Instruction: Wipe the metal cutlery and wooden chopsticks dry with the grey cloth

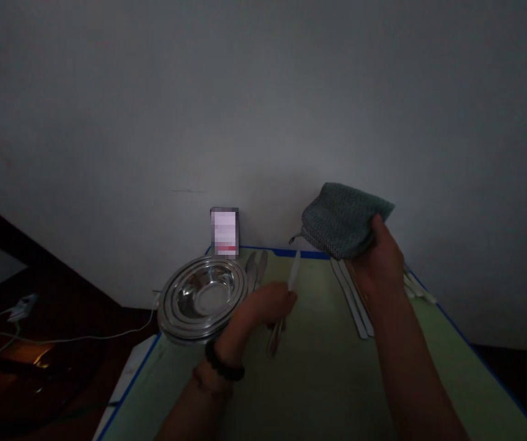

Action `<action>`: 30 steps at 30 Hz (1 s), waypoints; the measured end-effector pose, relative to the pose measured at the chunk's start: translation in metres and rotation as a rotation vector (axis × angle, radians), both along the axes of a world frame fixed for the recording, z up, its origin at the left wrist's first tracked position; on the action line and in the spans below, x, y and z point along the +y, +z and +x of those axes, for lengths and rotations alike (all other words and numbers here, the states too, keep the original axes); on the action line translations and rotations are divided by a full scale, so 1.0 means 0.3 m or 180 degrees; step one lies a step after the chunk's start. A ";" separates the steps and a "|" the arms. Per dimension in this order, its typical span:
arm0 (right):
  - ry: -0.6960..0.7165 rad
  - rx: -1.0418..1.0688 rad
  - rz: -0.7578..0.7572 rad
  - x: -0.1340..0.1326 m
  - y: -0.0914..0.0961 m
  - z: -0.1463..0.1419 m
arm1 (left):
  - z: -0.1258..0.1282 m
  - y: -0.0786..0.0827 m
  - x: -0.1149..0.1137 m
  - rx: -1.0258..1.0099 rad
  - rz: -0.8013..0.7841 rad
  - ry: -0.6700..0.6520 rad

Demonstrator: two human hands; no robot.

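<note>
My left hand (268, 303), with a dark beaded bracelet at the wrist, is closed around a table knife (294, 271). The blade points up and away from me, and the handle end shows below the fingers. My right hand (382, 260) grips a grey-green cloth (344, 220) with a small hanging loop, holding it raised above the table's far edge. Beneath the right hand and forearm lie several long pieces of metal cutlery (352, 300), partly covered. Beyond the left hand, more table knives (260, 269) lie beside a stack of steel bowls (168, 309).
A phone (225, 231) with a lit, blurred screen leans against the wall (263, 122) behind the pale green, blue-edged table (318, 380). Pale sticks (420, 288) lie near the right edge. A white cable (84, 337) runs past the table's left side.
</note>
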State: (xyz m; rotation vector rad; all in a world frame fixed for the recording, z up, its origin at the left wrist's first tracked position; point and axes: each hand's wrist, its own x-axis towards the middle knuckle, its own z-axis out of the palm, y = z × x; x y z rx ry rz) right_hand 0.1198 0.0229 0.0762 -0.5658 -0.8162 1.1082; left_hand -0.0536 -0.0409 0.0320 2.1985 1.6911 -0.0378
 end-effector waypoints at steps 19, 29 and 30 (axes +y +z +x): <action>-0.0667 -0.0677 0.0190 -0.020 0.009 -0.030 | -0.072 0.239 -0.023 -0.0907 0.1126 0.0825; 0.0915 -0.0613 0.0001 -0.160 0.038 -0.136 | -0.044 0.262 -0.059 -0.0412 0.1244 0.0588; 0.1189 -0.0518 -0.0012 -0.169 0.036 -0.154 | -0.029 0.259 -0.062 -0.0258 0.1252 0.0548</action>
